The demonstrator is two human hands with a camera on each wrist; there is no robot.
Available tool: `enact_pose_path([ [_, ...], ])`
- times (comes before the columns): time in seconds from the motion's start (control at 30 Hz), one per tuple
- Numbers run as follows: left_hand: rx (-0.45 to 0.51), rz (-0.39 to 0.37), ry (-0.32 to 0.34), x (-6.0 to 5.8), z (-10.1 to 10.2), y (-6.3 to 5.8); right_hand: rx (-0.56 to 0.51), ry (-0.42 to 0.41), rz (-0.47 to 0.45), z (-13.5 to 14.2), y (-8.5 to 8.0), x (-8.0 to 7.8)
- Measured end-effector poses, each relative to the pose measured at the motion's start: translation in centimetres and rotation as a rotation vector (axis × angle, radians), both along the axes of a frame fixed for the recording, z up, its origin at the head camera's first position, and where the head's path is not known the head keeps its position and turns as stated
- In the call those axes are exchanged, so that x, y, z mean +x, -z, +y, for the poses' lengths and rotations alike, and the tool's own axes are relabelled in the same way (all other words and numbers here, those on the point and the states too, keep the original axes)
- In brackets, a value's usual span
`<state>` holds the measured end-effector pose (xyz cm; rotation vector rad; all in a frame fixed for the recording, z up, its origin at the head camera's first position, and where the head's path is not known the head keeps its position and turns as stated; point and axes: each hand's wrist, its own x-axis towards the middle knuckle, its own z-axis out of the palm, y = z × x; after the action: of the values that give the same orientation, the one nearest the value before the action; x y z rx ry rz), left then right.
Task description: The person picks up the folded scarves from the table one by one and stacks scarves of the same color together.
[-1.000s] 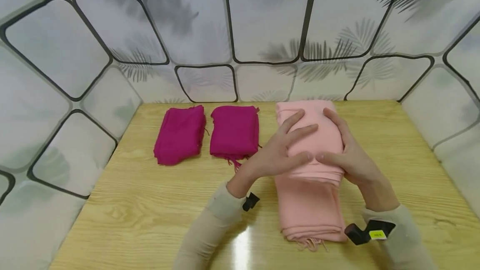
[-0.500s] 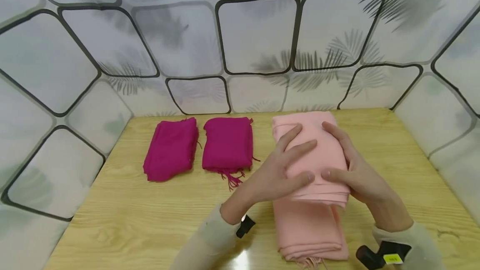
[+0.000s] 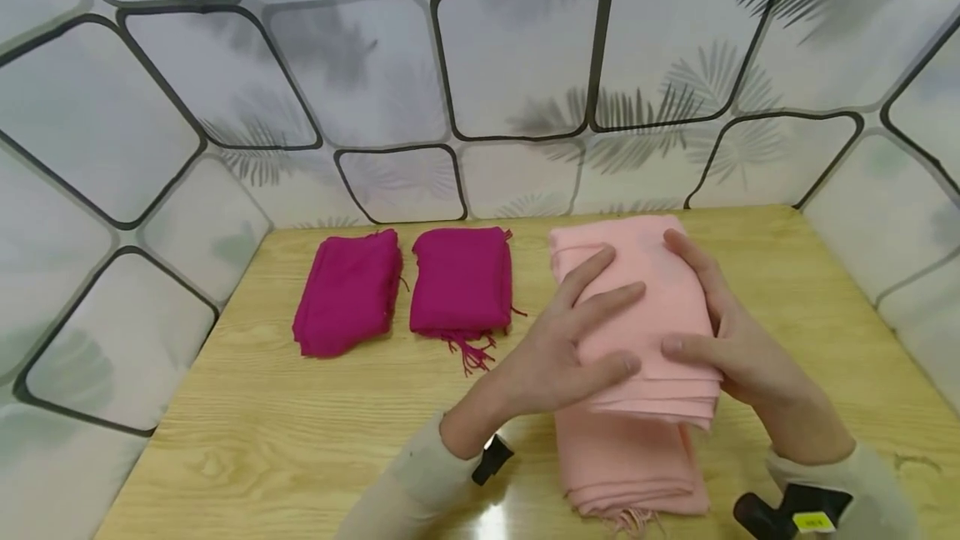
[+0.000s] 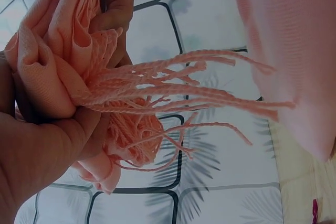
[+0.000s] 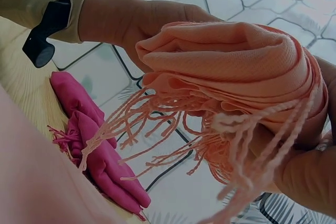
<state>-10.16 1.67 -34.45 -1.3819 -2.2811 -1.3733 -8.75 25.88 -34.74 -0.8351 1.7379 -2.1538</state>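
Note:
Both of my hands grip a folded pink scarf between them in the head view. My left hand holds its left side and my right hand its right side, fingers spread over the top. Below it a second folded pink scarf lies on the table, its near end and fringe showing. In the left wrist view, thumb and fingers press into the layered folds of the held scarf, and twisted fringe hangs from it. The right wrist view shows the rolled folds end-on, with a hand at each side.
Two folded magenta scarves lie left on the wooden table: one scarf further left, the other scarf near the middle with loose fringe. Patterned panels stand around the table's back and sides.
The held pink scarf has come toward me and a little right, its near edge lifted away from the scarf below. The magenta scarves stay where they were; the head view has shifted slightly.

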Motion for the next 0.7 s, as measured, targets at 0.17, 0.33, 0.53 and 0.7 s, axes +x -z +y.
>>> enact_pose_path([
  [0.17, -0.015, 0.05, -0.005, 0.0, -0.3, -0.3, 0.019, 0.006, 0.002, -0.2, -0.4, 0.1],
  [0.33, -0.017, 0.056, 0.01, -0.1, -0.3, -0.5, 0.023, 0.019, 0.024, -0.2, -0.7, 0.2],
  [0.53, -0.009, 0.041, 0.022, 0.1, -0.3, -0.8, 0.028, 0.036, 0.031, -0.2, -1.1, 0.8],
  [0.7, -0.012, 0.041, 0.038, 0.4, -0.4, -1.0, 0.029, 0.064, 0.013, -0.4, -1.2, 1.5],
])
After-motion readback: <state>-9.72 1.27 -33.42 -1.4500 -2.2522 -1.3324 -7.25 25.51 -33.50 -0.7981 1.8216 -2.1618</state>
